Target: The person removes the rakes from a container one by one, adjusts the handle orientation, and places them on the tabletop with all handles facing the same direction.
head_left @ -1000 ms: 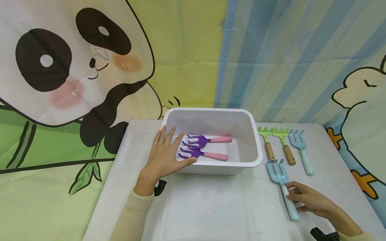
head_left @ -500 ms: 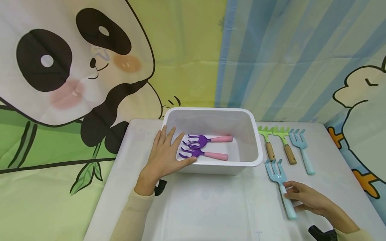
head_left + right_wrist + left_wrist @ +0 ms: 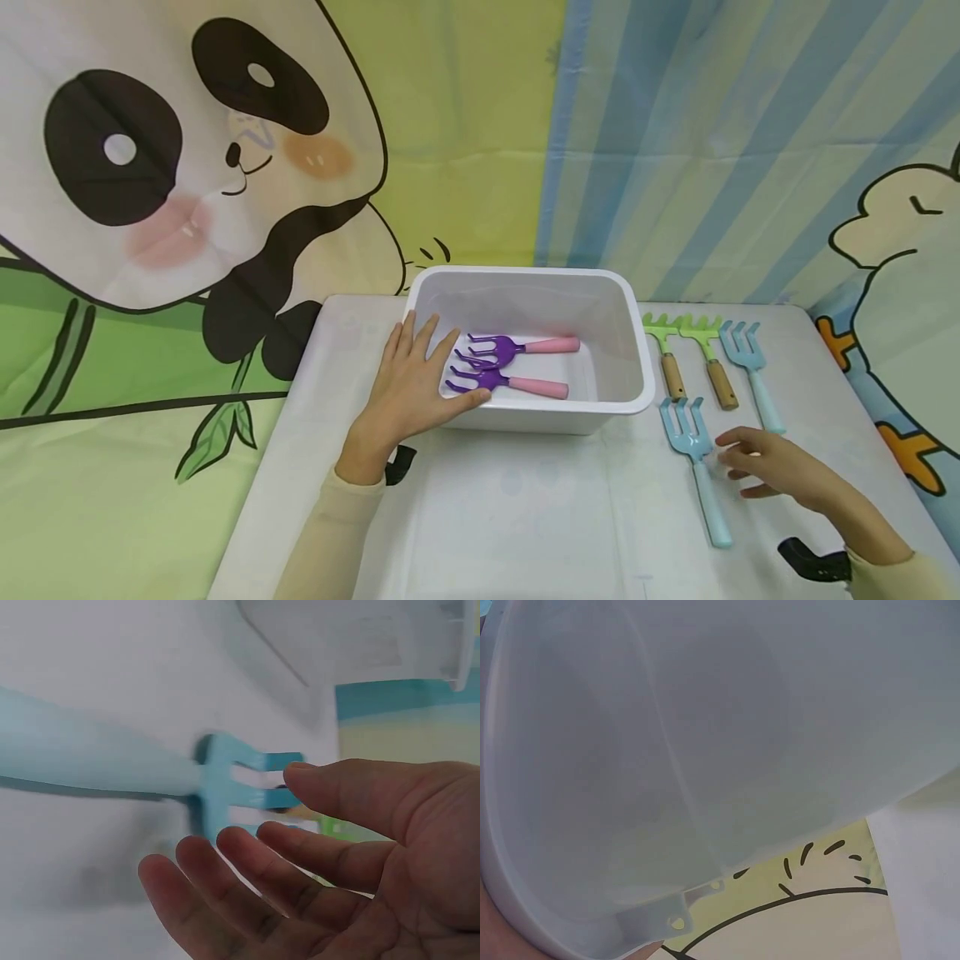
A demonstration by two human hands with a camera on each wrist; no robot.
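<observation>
My left hand (image 3: 412, 383) rests with spread fingers on the left front rim of a white plastic bin (image 3: 600, 408). Inside the bin lie two small purple hand forks with pink handles, one farther back (image 3: 551, 345) and one nearer the front (image 3: 538, 387). On the right, a light-blue hand fork (image 3: 705, 483) lies on the table, tines pointing away. Just right of its handle is my right hand (image 3: 780, 471), fingers loosely bent and holding nothing. In the right wrist view the blue fork (image 3: 97, 750) shows beyond the parted thumb and fingers.
Behind the blue fork lie two green rakes with wooden handles (image 3: 671, 375) (image 3: 720, 383) and a second light-blue hand fork (image 3: 761, 396). A white-covered table (image 3: 517, 517) carries everything. Printed cloth (image 3: 465, 150) hangs behind and at the sides.
My right hand has let go of the light-blue fork and drawn away to the right. The fork has shifted slightly left and now lies on the table. My left hand stays on the bin.
</observation>
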